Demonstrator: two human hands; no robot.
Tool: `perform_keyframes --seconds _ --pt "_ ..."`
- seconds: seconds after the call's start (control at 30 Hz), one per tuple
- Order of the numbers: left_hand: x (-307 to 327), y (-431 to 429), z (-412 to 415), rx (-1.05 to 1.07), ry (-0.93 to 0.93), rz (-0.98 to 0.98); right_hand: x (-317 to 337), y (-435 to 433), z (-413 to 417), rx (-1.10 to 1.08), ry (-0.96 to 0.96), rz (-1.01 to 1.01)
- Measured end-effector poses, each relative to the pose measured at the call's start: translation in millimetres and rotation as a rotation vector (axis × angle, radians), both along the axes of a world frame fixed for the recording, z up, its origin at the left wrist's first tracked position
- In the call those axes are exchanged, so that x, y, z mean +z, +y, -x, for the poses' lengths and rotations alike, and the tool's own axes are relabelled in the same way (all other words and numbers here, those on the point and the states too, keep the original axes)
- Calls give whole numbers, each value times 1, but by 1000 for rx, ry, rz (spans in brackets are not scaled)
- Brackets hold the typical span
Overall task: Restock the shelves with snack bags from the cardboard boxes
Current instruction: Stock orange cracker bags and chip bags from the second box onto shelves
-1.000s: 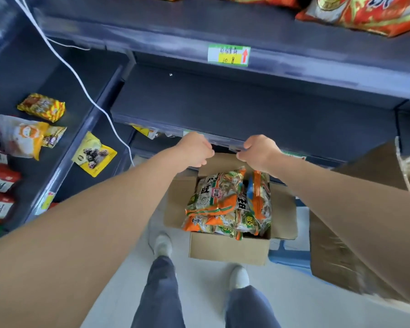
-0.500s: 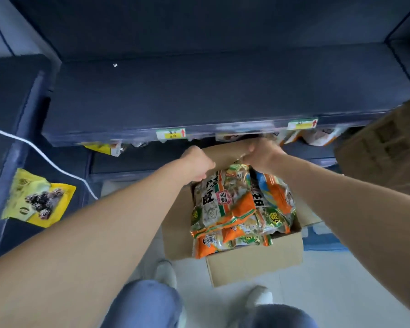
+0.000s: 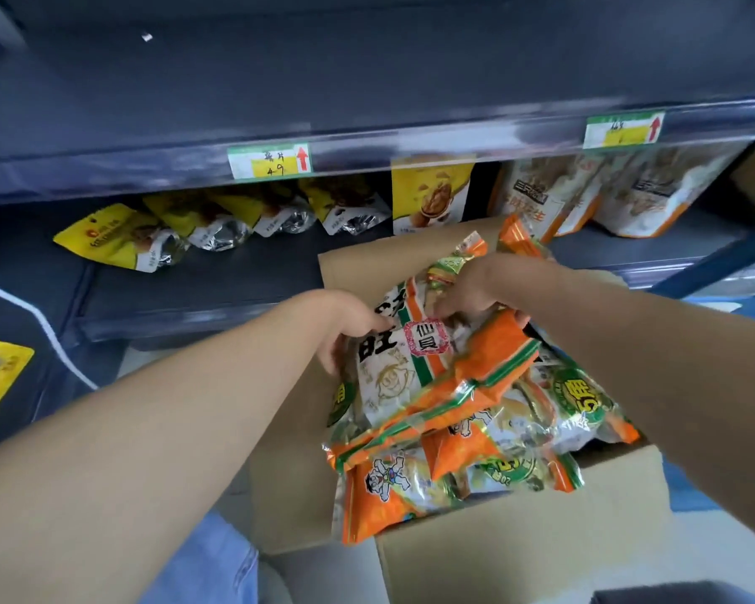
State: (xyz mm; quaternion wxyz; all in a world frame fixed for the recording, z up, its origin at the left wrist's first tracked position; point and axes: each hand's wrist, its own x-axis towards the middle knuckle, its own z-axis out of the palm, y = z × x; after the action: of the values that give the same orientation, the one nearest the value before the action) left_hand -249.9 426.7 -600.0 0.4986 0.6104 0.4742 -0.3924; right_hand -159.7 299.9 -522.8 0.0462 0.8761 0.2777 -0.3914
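A second ago both hands were balled at the far rim of the cardboard box (image 3: 519,555), seen from higher up. Now the view has dropped close to the lower shelf (image 3: 219,276) and the hands have come off the rim onto the top rice-cracker bag (image 3: 404,372). By my reading, opening the box is over and the first pick has begun; nothing from this box is on a shelf yet.

The left hand (image 3: 345,329) pinches the bag's left edge, thumb on the printed face and fingers tucked behind. The right hand (image 3: 476,289) lies over the bag's far end with fingers bent onto the film. Its thumb is hidden, so I cannot tell whether it truly grips.

The bag is still in the box, on top of the other orange and white bags, printed face up. Its long axis runs away from the person, far end toward the shelf and leaning a little right.

On the lower shelf stand yellow pouches (image 3: 118,241) and a walnut pouch (image 3: 430,194), just behind the box's back flap
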Motion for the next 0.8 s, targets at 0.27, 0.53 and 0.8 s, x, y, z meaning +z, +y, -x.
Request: perform_keyframes --seconds 0.27,0.53,0.8 --pt "-6 -2 3 93 5 -15 -9 -8 3 1 -23 18" --pt "-7 -13 19 218 -57 -56 -18 -25 -9 -285 223 13" --pt "29 -24 9 236 -214 -155 20 -34 -7 -408 200 -151"
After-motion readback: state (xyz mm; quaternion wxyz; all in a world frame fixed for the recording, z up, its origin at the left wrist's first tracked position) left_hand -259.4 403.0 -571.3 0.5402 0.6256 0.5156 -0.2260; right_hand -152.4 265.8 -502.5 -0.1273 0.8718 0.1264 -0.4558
